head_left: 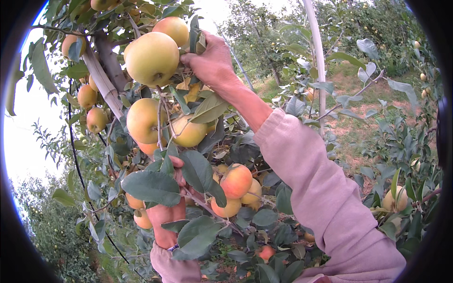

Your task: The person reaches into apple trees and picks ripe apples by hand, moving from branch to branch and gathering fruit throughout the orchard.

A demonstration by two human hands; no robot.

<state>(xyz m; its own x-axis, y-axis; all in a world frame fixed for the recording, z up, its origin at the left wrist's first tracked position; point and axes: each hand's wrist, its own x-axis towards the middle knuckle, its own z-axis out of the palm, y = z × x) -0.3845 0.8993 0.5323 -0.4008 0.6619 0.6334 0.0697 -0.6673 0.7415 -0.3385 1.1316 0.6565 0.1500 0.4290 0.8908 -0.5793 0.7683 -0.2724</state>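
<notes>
My right hand point(211, 60) reaches up beside a large yellow-green apple point(152, 59), its fingers closed on leaves point(194, 34) at the apple's right. Behind that apple is another yellow apple point(171, 30) with an orange blush. Lower down, my left hand point(171, 212) is among the leaves, its fingers curled at a leafy twig point(203, 203). Broad green leaves point(152, 187) cover much of this hand, so its grip is only partly seen. Between the hands hang two more yellow apples, one on the left point(144, 121) and one on the right point(189, 130).
Red-and-yellow apples point(237, 181) hang in a cluster right of my left hand. A pale pole point(101, 82) leans at the left near a dark trunk, and another pole point(317, 52) stands at the right. A thin dark line point(75, 146) runs down the left. More fruit trees stand behind.
</notes>
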